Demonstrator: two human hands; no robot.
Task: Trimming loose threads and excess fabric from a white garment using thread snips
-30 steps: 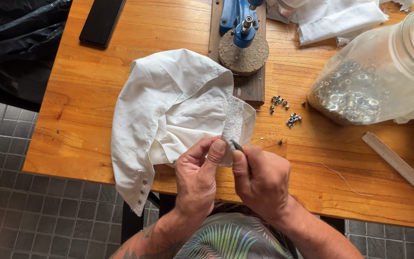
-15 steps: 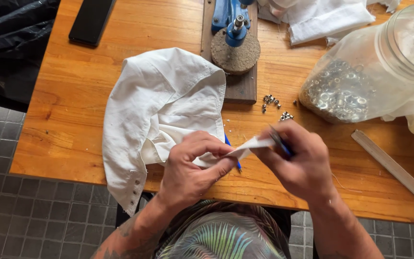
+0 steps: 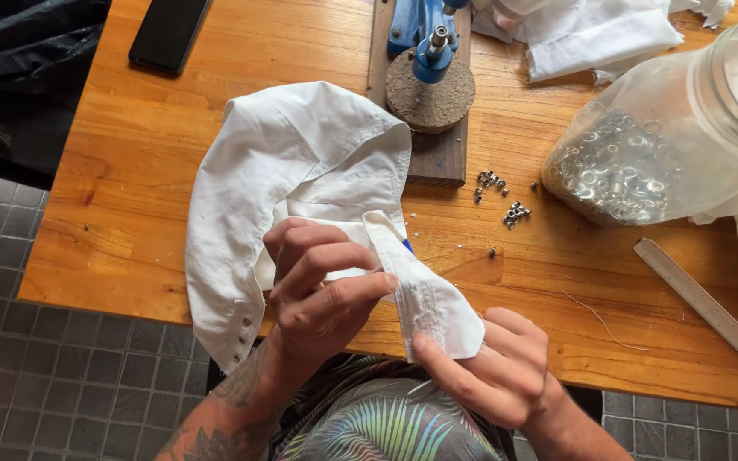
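left hand: pinches white garment strip | right hand: fingers under the strip's lower end | tabletop: blue press at 12 o'clock, eyelet jar at 2, loose eyelets near it, black phone at 10, ruler at 4

right hand: dropped from strip's far end to its near end | white strip: now slants toward body

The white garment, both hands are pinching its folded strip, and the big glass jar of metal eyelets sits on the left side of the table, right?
Not quite. The glass jar of eyelets lies at the right side of the table, not the left, as the head view shows. The left hand and right hand do both pinch the white garment at its folded strip.
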